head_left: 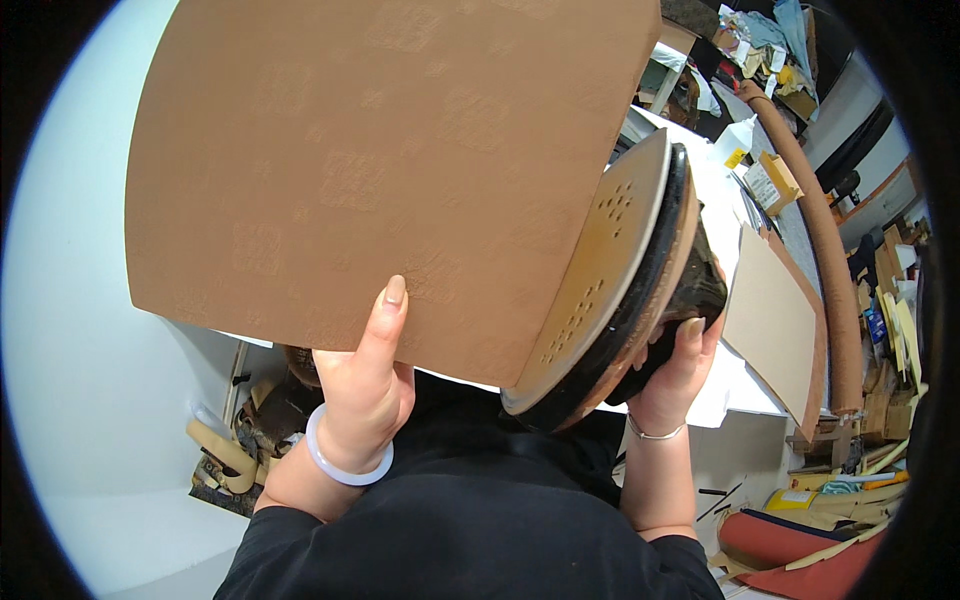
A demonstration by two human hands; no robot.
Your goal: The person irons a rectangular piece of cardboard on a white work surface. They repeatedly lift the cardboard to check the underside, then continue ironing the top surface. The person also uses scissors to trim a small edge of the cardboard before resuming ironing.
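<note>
Brown embossed sheet (375,190), near edge clamped in L hand (366,362), rest sticking out past it, tilted iron (605,280) alongside, gripped in R hand (672,378)

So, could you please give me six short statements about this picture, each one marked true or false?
1. The left hand holds the sheet. True.
2. Only one hand holds something. False: the right hand holds an iron.
3. The iron's soleplate has small holes. True.
4. The sheet is white. False: it is brown.
5. Both wrists are bare. False: they wear a bangle and a bracelet.
6. A brown roll lies right of the iron. True.
</note>
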